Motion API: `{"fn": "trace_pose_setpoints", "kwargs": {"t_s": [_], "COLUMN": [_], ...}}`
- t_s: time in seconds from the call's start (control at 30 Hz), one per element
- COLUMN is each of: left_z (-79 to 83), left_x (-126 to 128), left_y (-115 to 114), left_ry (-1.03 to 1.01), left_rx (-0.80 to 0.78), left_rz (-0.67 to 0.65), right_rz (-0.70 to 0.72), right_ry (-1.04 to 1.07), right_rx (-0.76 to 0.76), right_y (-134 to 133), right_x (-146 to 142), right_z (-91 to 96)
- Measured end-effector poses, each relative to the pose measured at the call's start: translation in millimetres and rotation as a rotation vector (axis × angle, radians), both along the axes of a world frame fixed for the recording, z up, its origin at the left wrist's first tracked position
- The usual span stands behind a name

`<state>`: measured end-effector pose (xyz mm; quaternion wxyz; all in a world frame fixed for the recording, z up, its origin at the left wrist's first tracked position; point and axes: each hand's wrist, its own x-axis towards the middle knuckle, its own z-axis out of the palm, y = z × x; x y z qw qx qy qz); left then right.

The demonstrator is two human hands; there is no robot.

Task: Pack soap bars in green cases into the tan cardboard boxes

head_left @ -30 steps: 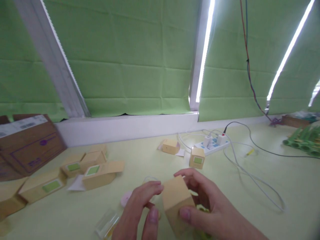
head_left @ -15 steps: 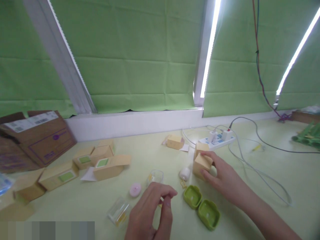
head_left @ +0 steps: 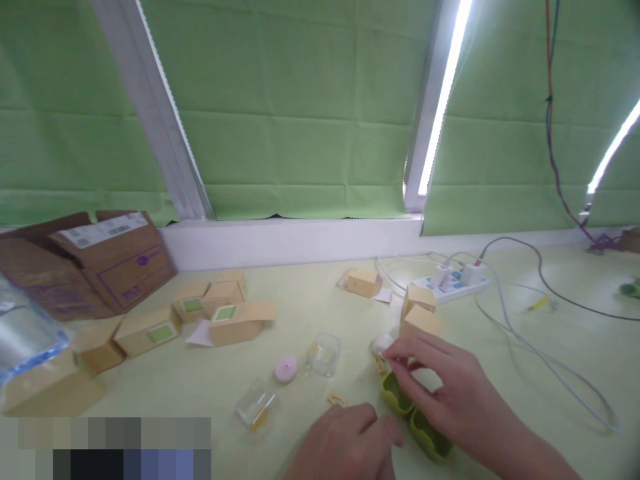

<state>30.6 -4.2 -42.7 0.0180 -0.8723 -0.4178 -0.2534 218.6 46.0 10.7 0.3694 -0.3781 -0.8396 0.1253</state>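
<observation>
My right hand [head_left: 445, 387] reaches over the green two-part case [head_left: 431, 437], thumb and forefinger pinched on the edge of a small white rounded piece [head_left: 383, 343]. A yellow loop [head_left: 381, 365] lies just below that piece. My left hand [head_left: 350, 440] is low in the middle, back upward, fingers bent; their tips are blurred and partly hidden, close to the case's left side. The case lies open, partly covered by my right hand. A small tan box [head_left: 421, 321] stands behind my right hand. Another yellow loop [head_left: 336, 399] lies just beyond my left hand.
Left of my hands lie a pink disc [head_left: 286, 369], a clear cup [head_left: 325, 355] and a clear container [head_left: 256, 405]. Several tan boxes [head_left: 240, 327] and a brown carton [head_left: 125, 273] stand further left. A power strip [head_left: 457, 288] with cables is at the back right.
My right hand has let go of the tan box and come down to the white piece. My left hand has moved right and turned more palm-down. The view has shifted left.
</observation>
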Motion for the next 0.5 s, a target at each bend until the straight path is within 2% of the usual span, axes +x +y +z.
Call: {"fn": "trace_pose_setpoints", "kwargs": {"t_s": [0.07,0.2,0.3,0.5], "left_z": [15.2,38.0,40.7,41.6], "left_x": [-5.7,-11.0,-9.3,-6.2], "left_y": [-1.7,-6.1,-7.2,-8.1], "left_ry": [0.002,0.033,0.065,0.037], "left_rx": [-0.105,-0.281,-0.359,-0.478], "left_rz": [0.051,0.113,0.134,0.170], "right_rz": [-0.022,-0.190,-0.260,-0.335], "right_ry": [-0.141,-0.532,-0.697,-0.797], "right_rx": [-0.071,-0.128,-0.148,-0.167], "right_y": [-1.2,5.3,10.4,15.1], "right_x": [-7.6,-21.6,-33.8,-58.1], "right_z": [3.7,11.8,17.5,32.0]}}
